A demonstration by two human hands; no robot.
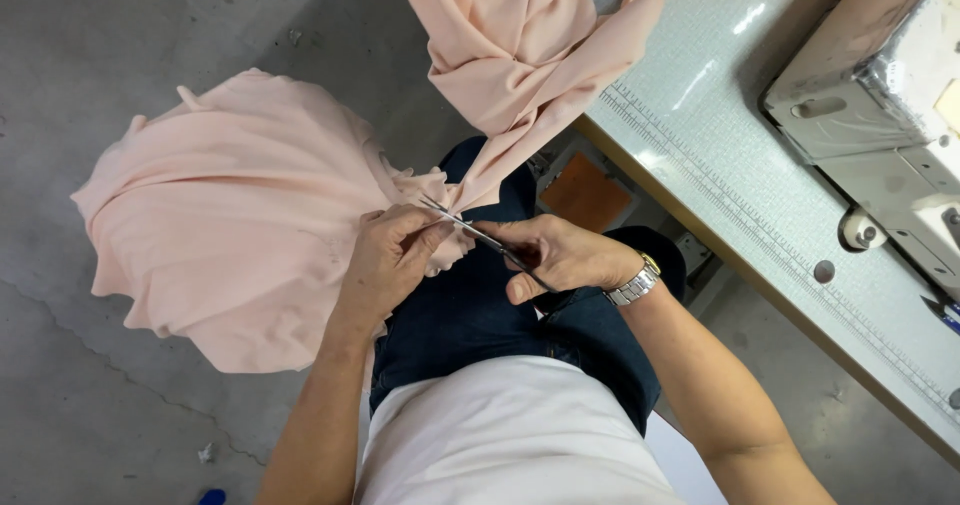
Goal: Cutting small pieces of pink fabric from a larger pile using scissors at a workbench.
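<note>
both arms bent inward, left hand [392,250] pinched, right hand [562,255] curled

Place: a garment sewing workshop
Machine: an industrial sewing machine [880,115] stood on a laminate work table [700,155] with a ruler printed along its edge
Floor: bare grey concrete [120,25]
Material: peach fabric [230,215] lay heaped

Bright, even overhead light where I sit; soft shadows under my arms, white glare streaks on the table [700,115], edges bend slightly wide-angle, focus mostly sharp.
</note>
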